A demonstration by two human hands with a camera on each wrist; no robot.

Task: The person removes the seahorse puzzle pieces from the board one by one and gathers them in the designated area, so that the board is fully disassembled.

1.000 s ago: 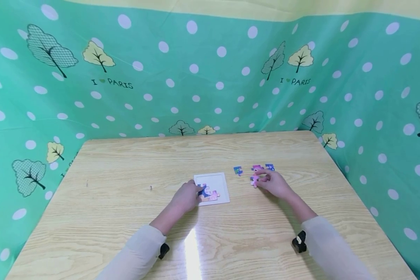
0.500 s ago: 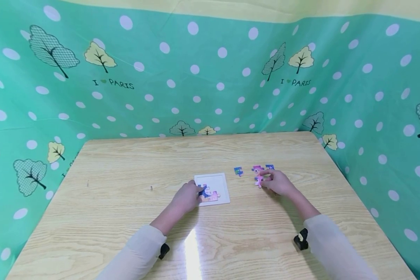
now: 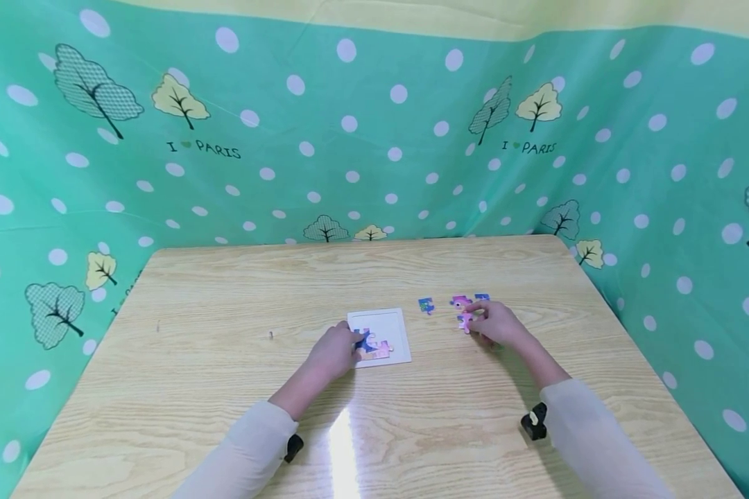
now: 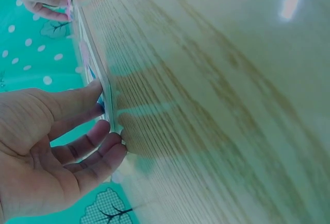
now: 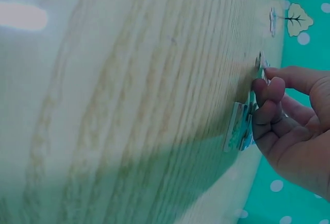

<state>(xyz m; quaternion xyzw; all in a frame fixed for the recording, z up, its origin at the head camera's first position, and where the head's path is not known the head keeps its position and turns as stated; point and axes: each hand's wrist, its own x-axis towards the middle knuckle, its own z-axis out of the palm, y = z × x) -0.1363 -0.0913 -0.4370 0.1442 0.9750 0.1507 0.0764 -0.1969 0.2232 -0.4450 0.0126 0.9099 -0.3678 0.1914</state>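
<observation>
Left hand flat with fingers extended, right hand fingers curled, pinching

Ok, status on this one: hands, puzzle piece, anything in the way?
Left hand rests on the puzzle tray, fingers straight. Right hand pinches a pink puzzle piece at the table. Three loose pieces lie close by; nothing blocks the tray.

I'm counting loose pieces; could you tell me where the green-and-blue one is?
In the head view, the green-and-blue piece lies on the table between the white puzzle tray and the right hand.
</observation>
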